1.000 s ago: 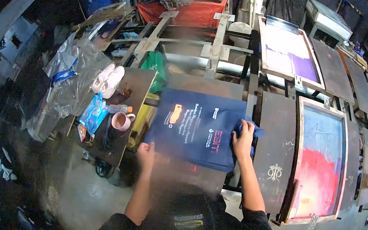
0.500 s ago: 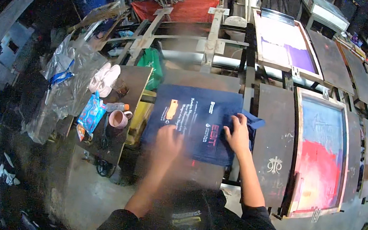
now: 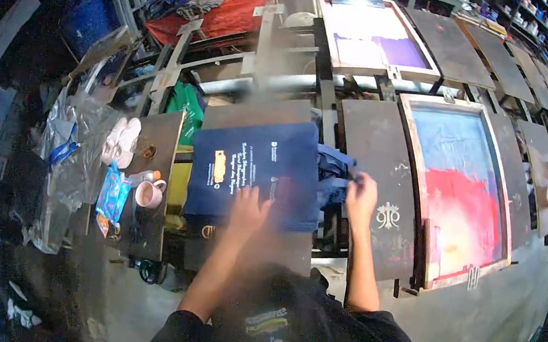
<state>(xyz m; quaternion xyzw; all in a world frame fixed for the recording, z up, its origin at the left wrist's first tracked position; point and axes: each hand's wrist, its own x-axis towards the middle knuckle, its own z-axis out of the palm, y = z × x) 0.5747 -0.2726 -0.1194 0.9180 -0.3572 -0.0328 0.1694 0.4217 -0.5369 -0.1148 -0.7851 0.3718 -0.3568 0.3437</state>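
A navy fabric bag with white and orange printing lies on a dark board, apparently with more navy fabric beneath it. My left hand rests on the lower middle of the bag, fingers apart, slightly smeared. My right hand is just past the bag's right side, fingers curled on bunched blue straps that hang out over a gap between boards.
At left, a board holds white shoes, a pink mug, a bottle and a blue packet. At right are a board and a screen frame with red ink. Behind are metal rails and another screen.
My left hand has left the bag's lower left corner and moved right onto its middle. My right hand has moved outward onto the straps, which stick out farther. The view has shifted.
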